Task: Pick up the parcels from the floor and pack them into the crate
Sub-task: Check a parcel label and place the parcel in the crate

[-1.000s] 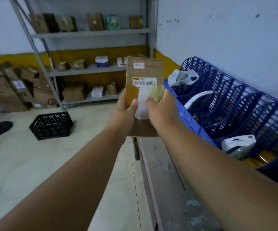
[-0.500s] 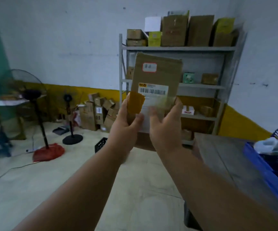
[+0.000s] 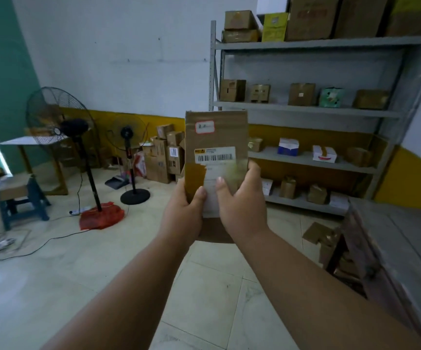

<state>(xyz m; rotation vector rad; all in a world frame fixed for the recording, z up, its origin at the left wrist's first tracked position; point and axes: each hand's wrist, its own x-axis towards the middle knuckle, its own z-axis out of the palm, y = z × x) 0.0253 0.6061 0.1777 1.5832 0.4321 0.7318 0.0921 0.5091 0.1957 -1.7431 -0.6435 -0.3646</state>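
- We hold a flat cardboard parcel (image 3: 216, 137) upright at chest height, well above the floor (image 3: 53, 274).
- Our left hand (image 3: 183, 210) and right hand (image 3: 239, 205) grip its lower half, fingers behind it, thumbs pressed on the front.
- Shelves (image 3: 305, 109) of boxes stand behind; two fans (image 3: 60, 117) stand to the left.

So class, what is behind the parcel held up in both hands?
Behind the parcel you can see the metal shelf of small boxes and stacked cartons by the wall. Whatever lies directly behind the parcel is covered.
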